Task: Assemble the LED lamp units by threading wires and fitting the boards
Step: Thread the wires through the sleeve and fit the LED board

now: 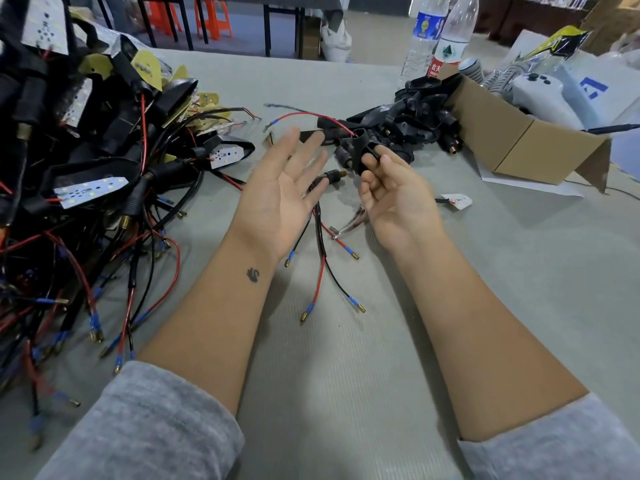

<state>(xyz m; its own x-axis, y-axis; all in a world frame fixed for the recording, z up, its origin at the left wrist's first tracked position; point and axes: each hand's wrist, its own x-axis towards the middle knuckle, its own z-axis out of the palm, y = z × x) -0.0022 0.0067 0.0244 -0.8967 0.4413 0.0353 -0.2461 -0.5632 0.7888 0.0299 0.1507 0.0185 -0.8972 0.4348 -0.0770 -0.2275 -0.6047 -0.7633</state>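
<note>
My right hand [394,192] pinches a black plastic lamp housing [362,148] above the table's middle; a red wire [311,115] with a blue-sleeved tip runs out of its top to the left. My left hand [284,188] hovers beside it, palm up, fingers straight, holding nothing. Below the hands lie loose red and black wires [322,271] with blue sleeves and brass tips, and a black threaded stem [332,174]. A heap of assembled lamp units [86,140] with white LED boards fills the left side.
A pile of empty black housings [412,116] spills from an open cardboard box [512,133] at the back right. Two water bottles [436,32] stand behind it. A metal tool [349,225] lies under my right wrist. A small white tag [457,200] lies to the right.
</note>
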